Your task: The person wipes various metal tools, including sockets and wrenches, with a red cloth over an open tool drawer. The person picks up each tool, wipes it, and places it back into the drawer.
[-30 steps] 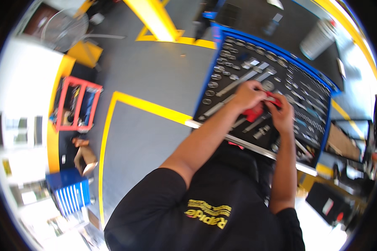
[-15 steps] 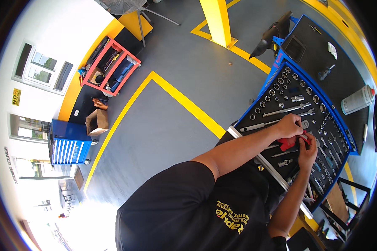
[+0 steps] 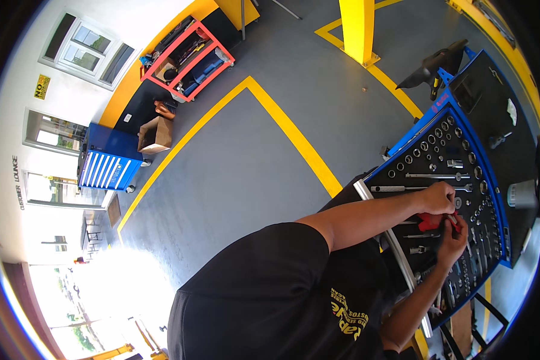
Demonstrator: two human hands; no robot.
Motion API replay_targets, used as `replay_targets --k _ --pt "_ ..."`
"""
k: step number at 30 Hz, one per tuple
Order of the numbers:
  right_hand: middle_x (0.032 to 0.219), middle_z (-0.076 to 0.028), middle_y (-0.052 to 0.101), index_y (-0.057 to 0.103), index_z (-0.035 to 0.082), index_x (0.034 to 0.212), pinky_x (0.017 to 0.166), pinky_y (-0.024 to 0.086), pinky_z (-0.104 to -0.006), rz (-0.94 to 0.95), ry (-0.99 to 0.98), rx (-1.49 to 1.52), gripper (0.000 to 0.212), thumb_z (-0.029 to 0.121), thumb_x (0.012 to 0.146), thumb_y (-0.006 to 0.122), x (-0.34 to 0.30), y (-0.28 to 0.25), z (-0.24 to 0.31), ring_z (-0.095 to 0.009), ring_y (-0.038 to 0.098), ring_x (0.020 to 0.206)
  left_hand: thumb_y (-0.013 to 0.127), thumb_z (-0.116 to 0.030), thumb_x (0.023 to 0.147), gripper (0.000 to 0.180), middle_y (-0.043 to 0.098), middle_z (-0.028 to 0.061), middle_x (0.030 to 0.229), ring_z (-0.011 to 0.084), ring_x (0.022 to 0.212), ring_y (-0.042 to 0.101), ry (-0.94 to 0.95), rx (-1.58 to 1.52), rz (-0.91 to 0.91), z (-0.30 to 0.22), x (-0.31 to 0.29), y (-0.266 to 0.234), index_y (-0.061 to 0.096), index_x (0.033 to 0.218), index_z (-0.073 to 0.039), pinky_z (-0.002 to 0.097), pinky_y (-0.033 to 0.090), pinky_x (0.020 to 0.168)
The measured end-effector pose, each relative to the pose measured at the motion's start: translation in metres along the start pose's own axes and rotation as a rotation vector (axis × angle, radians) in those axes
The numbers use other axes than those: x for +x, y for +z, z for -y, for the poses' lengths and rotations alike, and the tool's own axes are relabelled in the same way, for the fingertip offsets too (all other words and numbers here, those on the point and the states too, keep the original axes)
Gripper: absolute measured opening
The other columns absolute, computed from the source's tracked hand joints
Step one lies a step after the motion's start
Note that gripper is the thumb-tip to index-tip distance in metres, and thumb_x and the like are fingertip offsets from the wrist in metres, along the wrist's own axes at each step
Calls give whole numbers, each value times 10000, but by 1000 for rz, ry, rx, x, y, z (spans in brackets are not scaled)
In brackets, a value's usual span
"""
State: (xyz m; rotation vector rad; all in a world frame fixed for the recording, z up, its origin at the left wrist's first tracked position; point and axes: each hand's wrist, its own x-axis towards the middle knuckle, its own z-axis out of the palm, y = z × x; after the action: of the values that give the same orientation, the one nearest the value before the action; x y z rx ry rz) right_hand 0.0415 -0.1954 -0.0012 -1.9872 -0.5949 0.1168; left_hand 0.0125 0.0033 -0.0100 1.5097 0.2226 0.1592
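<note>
Both of my hands meet over an open tool drawer [image 3: 395, 240] lined with black foam. Between them is a soft-looking red thing [image 3: 429, 222], perhaps a cloth; its kind is not clear. My right hand [image 3: 453, 245] is closed around part of it, fingers bent. My left hand [image 3: 439, 198] is just beyond, fingertips pinched together close to the red thing; what they pinch is hidden. Beside the left hand lie a long chrome bar [image 3: 390, 188] and an open-ended wrench [image 3: 462, 188]. Rings of sockets [image 3: 424, 146] fill the far part of the foam.
Behind the drawer is the cabinet's black top [image 3: 492, 90], with a spray can [image 3: 521, 195] at its right. A yellow post [image 3: 357, 30] stands on the grey floor. To the left are a red tool cart [image 3: 189, 60], a cardboard box [image 3: 156, 135] and a blue drawer cabinet [image 3: 108, 159].
The view has shifted, so the drawer and hands appear lower and farther right. My hands stay together at the red thing, with the fingers slightly rearranged.
</note>
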Motion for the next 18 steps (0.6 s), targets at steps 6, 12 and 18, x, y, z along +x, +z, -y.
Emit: replay_targets --k 6,12,18 --pt "982 -104 765 713 -17 1153 861 558 -325 -41 -9 -108 248 133 963 770 -3 4 37 -167 713 922 759 -154 764 133 718 97 757 162 725 671 32 50 70 9 5 -1 712 784 -31 343 528 682" --pt "1016 -98 752 705 16 1144 861 546 -316 -64 -29 46 325 53 854 849 4 6 38 -173 709 932 673 -64 848 78 665 49 865 116 782 613 -180 -123 131 -15 -3 -10 686 916 -29 283 506 718" --pt "991 -101 739 727 46 1116 795 562 -338 -57 -40 -47 337 93 820 882 0 0 38 -213 727 885 669 -20 825 46 639 28 864 85 765 580 -153 -235 160 -12 -1 -7 649 865 -33 260 480 689"
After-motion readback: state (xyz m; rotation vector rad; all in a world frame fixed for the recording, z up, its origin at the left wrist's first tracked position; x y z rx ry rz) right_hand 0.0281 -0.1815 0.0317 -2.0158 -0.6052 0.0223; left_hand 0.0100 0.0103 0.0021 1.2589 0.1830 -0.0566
